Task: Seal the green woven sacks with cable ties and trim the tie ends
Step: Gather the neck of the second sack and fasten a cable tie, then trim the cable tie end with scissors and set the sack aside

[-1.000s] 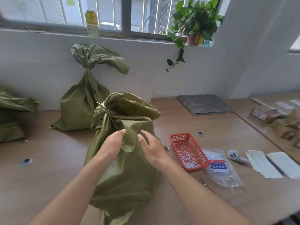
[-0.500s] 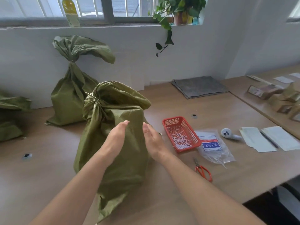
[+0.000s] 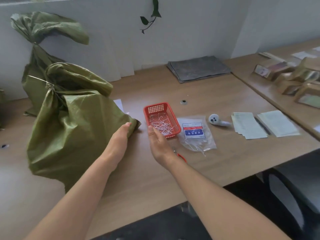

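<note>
We see the nearer green sack [image 3: 74, 129] slumped on the left part of the desk [image 3: 155, 179], its neck bunched and cinched by a pale cable tie [image 3: 49, 85] whose tail sticks out to the left. Behind it, against the white wall, stands a second green sack [image 3: 43, 54], also gathered at the neck, with its loose top flopped to the right. The left hand [image 3: 121, 135] lies flat against the lower right corner of the nearer sack, its grip wide, with straight fingers touching the weave. The right hand [image 3: 157, 141] hovers palm-left just beside the near left corner of the red basket [image 3: 155, 108], its grip wide too and holding nothing. In the basket we make out a heap of short white tie pieces [image 3: 161, 123]. Just right of the basket lies a clear plastic bag [image 3: 195, 134] with a red and blue label, thin white ties showing at its near end. A bit of red scissors handle [image 3: 182, 157] peeks from behind the right wrist. Farther right we note a small white round object [image 3: 216, 120] and two stacks of paper [image 3: 247, 125], and near the wall a folded grey cloth [image 3: 199, 68].
</note>
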